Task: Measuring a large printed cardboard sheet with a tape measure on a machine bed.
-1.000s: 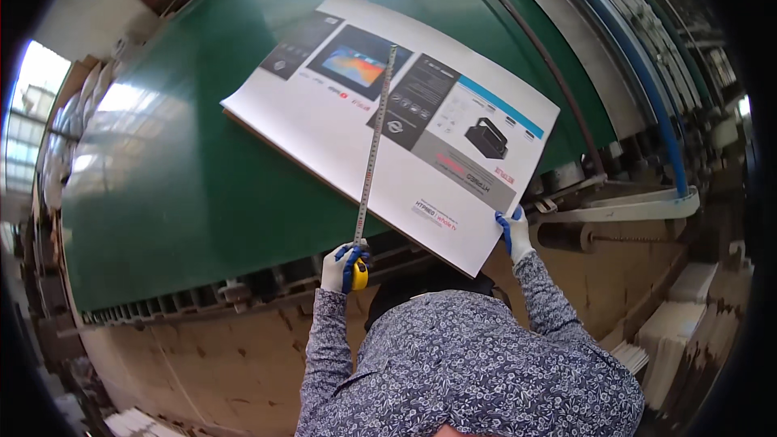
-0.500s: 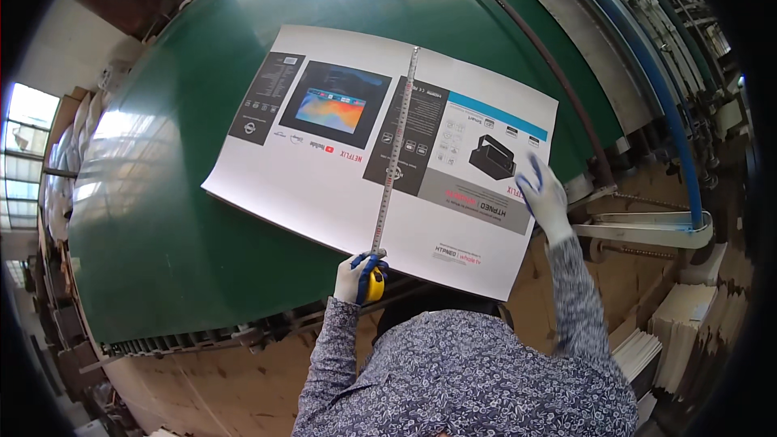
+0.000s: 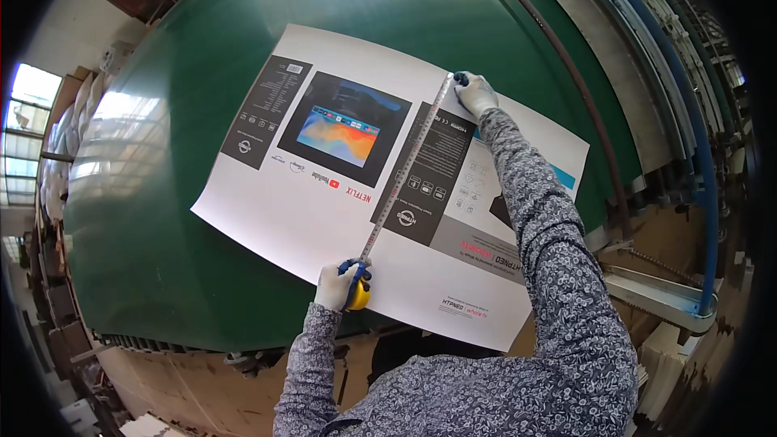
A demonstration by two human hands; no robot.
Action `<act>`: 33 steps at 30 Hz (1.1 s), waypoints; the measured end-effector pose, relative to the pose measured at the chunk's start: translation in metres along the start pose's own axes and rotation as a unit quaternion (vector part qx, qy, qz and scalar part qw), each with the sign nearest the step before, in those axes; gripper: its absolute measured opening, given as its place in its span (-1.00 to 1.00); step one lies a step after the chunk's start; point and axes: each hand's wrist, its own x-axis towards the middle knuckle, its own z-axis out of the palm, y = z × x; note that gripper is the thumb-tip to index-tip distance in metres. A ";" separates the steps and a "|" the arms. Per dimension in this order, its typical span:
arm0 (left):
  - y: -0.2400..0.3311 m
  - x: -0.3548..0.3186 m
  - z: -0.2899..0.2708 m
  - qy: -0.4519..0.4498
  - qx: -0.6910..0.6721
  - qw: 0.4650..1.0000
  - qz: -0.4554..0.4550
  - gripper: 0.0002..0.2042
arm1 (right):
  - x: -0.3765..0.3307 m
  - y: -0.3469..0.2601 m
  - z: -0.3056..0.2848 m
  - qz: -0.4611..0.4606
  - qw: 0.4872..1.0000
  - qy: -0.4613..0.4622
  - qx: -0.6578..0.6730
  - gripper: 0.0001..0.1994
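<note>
A large printed cardboard sheet (image 3: 267,214), white with dark panels and product pictures, lies slanted on the green surface. In my left hand (image 3: 333,286), gloved in white with blue fingertips, is the yellow case of a tape measure (image 3: 358,294), at the sheet's near edge. The metal blade (image 3: 402,171) runs out from it across the sheet to the far edge. There my right hand (image 3: 477,95), in a matching glove, has its fingers closed at the blade's tip. My right forearm covers part of the printing on the right.
The green belt-like table (image 3: 146,218) spreads under and beyond the sheet. A dark bar (image 3: 558,40) and a blue rail (image 3: 702,218) run along the right side. Stacked pale sheets (image 3: 665,360) stand low at the right, above a brown floor (image 3: 202,388).
My right hand has moved from the sheet's right side to the far edge, at the blade's tip. My left hand and the tape measure case sit slightly lower and further left in view.
</note>
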 end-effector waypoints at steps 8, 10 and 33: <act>-0.006 0.023 0.000 0.011 0.048 0.999 0.016 -0.79 | 0.013 0.016 0.001 -0.027 0.998 0.003 0.063 -0.59; -0.006 0.023 0.001 0.017 0.068 0.997 0.023 -0.79 | 0.011 0.018 0.002 -0.024 0.999 -0.004 0.047 -0.57; -0.002 0.018 0.022 0.160 0.298 0.939 0.069 -0.77 | 0.003 0.010 0.006 -0.018 0.997 0.064 -0.027 -0.50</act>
